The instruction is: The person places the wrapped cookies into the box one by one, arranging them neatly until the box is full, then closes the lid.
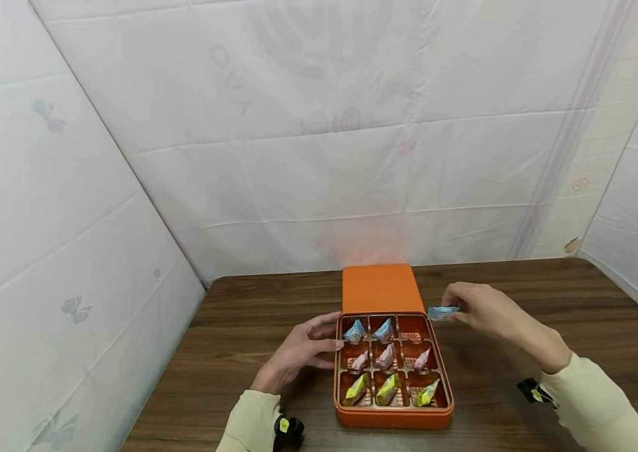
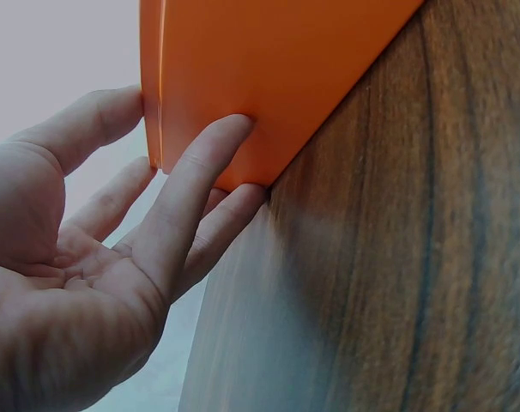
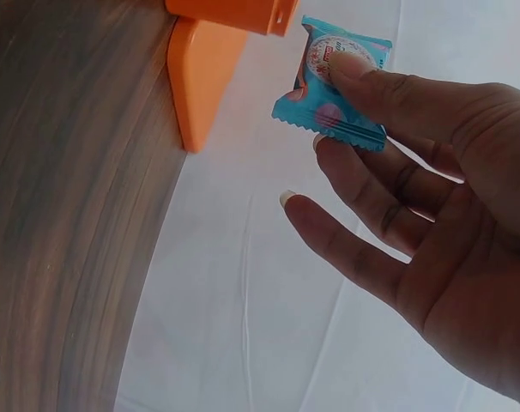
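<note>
Head view takes in white sheeting draped on three sides of a dark wooden table, which fills the lower part of the scene. On the table, toward six o'clock, sits an orange box with nine compartments in three rows, and its orange lid lies flat just beyond it at twelve o'clock, touching the box's far edge. Two blue wrapped candies lie in the far row (its right-hand cell holds no sweet), three pink candies fill the middle row, and three yellow candies fill the near row. At nine o'clock of the box, the left hand rests against its left wall; the left wrist view shows the fingers straight and slightly spread, their tips pressing the orange side with nothing gripped. At about two o'clock of the box, the right hand hovers just beside the far right corner, above the table. It pinches a blue candy between thumb and forefinger, and the right wrist view shows the thumb tip lying on the wrapper while the other fingers hang loose and apart below it. Both sleeves are pale cream.
</note>
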A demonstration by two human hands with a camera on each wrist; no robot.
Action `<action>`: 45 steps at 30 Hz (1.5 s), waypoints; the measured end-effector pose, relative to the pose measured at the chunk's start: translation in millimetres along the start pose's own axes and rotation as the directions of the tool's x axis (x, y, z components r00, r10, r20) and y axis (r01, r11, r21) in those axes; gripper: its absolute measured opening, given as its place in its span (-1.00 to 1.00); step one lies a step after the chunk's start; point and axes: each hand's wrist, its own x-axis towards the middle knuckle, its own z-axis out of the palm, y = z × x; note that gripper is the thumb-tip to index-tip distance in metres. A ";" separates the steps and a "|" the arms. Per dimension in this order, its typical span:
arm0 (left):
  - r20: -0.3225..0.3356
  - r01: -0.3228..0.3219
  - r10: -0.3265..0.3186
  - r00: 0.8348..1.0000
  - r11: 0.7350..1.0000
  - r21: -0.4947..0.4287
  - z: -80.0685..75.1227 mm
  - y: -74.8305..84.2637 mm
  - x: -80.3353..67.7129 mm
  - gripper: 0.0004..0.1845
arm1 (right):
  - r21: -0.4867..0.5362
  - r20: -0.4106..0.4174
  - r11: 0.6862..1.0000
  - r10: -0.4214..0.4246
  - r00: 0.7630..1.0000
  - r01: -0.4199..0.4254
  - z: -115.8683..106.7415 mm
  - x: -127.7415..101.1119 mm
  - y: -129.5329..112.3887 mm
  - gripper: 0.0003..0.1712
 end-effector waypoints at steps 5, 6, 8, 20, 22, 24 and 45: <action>-0.006 0.006 -0.006 1.000 1.000 0.005 -0.2 -0.6 0.2 -0.28 | 0.008 -0.003 1.000 -0.017 1.000 0.017 2.1 4.7 -5.2 -0.63; -0.006 0.007 -0.007 1.000 1.000 0.005 -0.2 -0.6 0.2 -0.28 | 0.013 -0.005 1.000 -0.023 1.000 0.023 2.9 5.6 -6.4 -0.63; -0.006 0.007 -0.007 1.000 1.000 0.004 -0.3 -0.9 0.1 -0.28 | 0.024 -0.008 0.999 -0.041 0.999 0.041 5.0 7.7 -8.8 -0.63; -0.005 -0.001 0.001 1.000 1.000 0.002 0.0 -0.4 0.3 -0.27 | 0.033 -0.021 0.991 -0.129 0.991 0.129 16.0 18.8 -17.1 -0.67; -0.006 -0.001 0.001 1.000 1.000 0.003 0.0 -0.5 0.2 -0.28 | 0.030 -0.024 0.990 -0.140 0.990 0.140 17.8 20.1 -18.5 -0.66; -0.007 -0.002 0.002 1.000 1.000 0.003 0.0 -0.5 0.1 -0.28 | 0.031 -0.025 0.987 -0.154 0.988 0.155 19.4 21.0 -19.4 -0.65; -0.009 0.004 -0.004 1.000 1.000 -0.007 0.3 -0.5 -0.3 -0.28 | 0.120 0.048 0.976 -0.186 0.981 0.180 30.9 19.2 -16.8 -0.70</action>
